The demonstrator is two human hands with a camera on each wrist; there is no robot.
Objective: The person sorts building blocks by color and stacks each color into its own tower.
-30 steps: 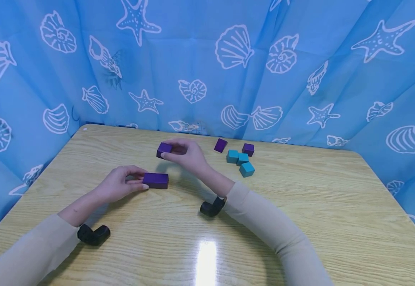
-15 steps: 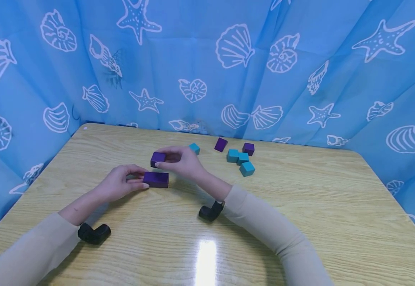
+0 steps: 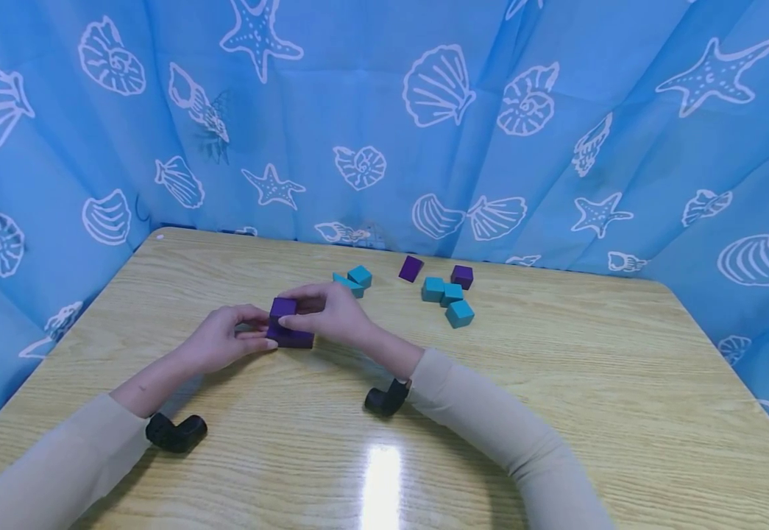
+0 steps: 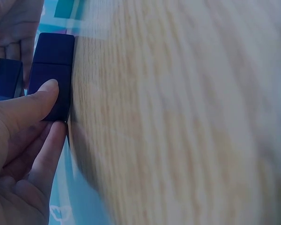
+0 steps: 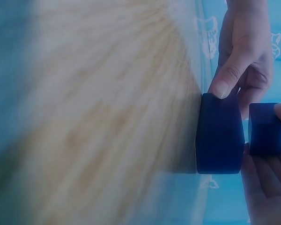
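Observation:
On the table a long purple shape (image 3: pixel 299 340), which a seam in the left wrist view divides into two blocks (image 4: pixel 54 49), is gripped at its left end by my left hand (image 3: pixel 221 340). Between thumb and fingers, my right hand (image 3: pixel 334 315) pinches a purple cube (image 3: pixel 283 308). In the head view the cube overlaps the top of the long shape's left part. Both wrist views show a narrow gap between the cube (image 5: pixel 267 130) and the long shape (image 5: pixel 220 136).
Behind my right hand lie two teal blocks (image 3: pixel 360 276). Farther right are a tilted purple block (image 3: pixel 410 269), a purple cube (image 3: pixel 462 277) and several teal cubes (image 3: pixel 460 313). A blue patterned curtain (image 3: pixel 371 110) hangs along the table's back edge.
My right hand has brought the purple cube left and toward the near side, over the long shape. Two teal blocks behind that hand have come into view. My left hand has stayed in place.

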